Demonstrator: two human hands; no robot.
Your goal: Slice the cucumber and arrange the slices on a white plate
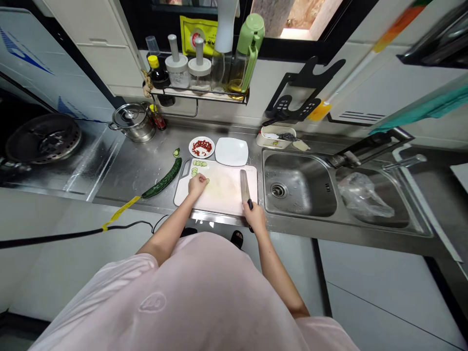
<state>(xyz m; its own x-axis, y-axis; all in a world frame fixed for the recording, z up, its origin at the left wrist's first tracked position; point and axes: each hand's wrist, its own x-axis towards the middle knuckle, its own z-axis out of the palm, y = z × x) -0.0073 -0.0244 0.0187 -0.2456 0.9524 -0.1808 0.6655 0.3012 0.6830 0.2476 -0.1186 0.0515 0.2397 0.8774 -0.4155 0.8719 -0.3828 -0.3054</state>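
My right hand [255, 217] is wrapped round the black handle of a kitchen knife [244, 184], whose blade lies over the right side of the white cutting board [230, 202]. Over the board's left part, my left hand [197, 185] has its fingers pinched on a small pale green cucumber slice [207, 181]. Just beyond that hand, several cucumber slices [199, 163] lie in rows at the board's far left corner. A dark green cucumber [163, 180] rests on the steel counter left of the board, with a cut-off cucumber end [176, 152] above it.
Behind the board are a plate of chopped red pieces [202, 146] and a white square plate [231, 151]. A steel sink [300, 183] adjoins on the right, with a plastic bag [365, 195] in its second basin. A lidded pot [133, 123] and a wok [42, 139] stand left.
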